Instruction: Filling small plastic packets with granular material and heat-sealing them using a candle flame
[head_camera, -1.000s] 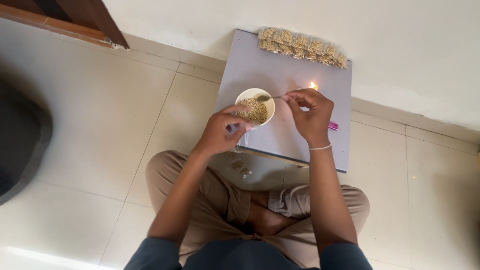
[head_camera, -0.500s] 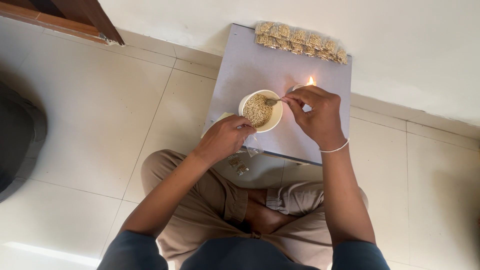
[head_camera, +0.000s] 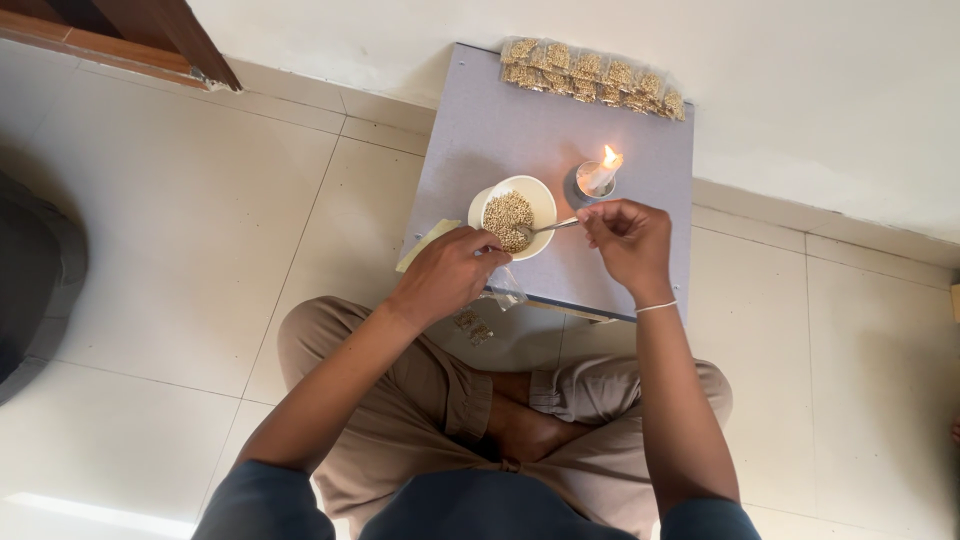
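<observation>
Tabletop (head_camera: 560, 130): a low grey board on the tiled floor, before a person sitting cross-legged.
Done so far: a row of filled seed packets (head_camera: 592, 75) lies along the far edge.
Left: the white bowl (head_camera: 513, 215) is nearly full of seeds.
Left hand (head_camera: 450, 272): fingers pinch a clear plastic pouch (head_camera: 505, 288) just beside the bowl.
Right hand (head_camera: 630, 240): fingers pinch a spoon (head_camera: 545, 228) whose tip rests in the seeds.
Candle (head_camera: 598, 178): lit, just behind the right hand.
</observation>
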